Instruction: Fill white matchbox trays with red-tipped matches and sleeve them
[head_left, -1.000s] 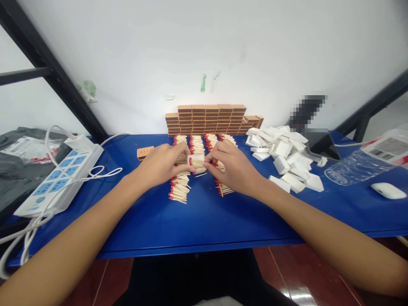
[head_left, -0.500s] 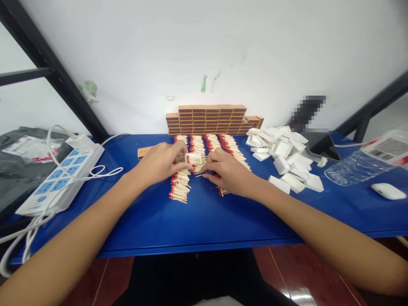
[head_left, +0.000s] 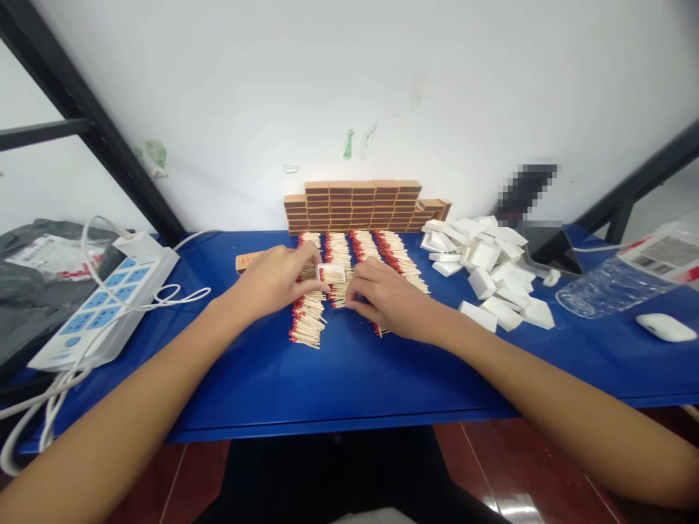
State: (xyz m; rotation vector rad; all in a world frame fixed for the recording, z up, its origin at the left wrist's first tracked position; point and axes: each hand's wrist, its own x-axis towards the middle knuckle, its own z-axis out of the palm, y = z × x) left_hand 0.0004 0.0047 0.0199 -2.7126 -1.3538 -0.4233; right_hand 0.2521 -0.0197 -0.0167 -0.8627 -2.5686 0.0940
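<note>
My left hand point(head_left: 278, 275) grips a small white matchbox tray point(head_left: 336, 268) between thumb and fingers. Red-headed matches point(head_left: 332, 276) lie in that tray, their heads toward the left. My right hand point(head_left: 385, 295) is closed in a pinch just right of the tray, its fingertips at the stick ends of loose matches point(head_left: 339, 297); how many it holds is hidden. Rows of loose matches run away from me under and around both hands, including the left row point(head_left: 309, 320) and the right row point(head_left: 398, 256). An orange printed matchbox point(head_left: 248, 260) lies partly behind my left hand.
Stacked brown matchboxes point(head_left: 352, 207) stand against the wall. A heap of white trays point(head_left: 486, 255) lies to the right, near a dark phone-like device point(head_left: 554, 251), a plastic bottle point(head_left: 611, 284) and a white earbud case point(head_left: 665, 327). A power strip point(head_left: 103, 306) with cables is at left.
My right fingertips have shifted slightly, and the match sticks that jutted from them no longer stand out. My left hand and the tray stay in nearly the same place.
</note>
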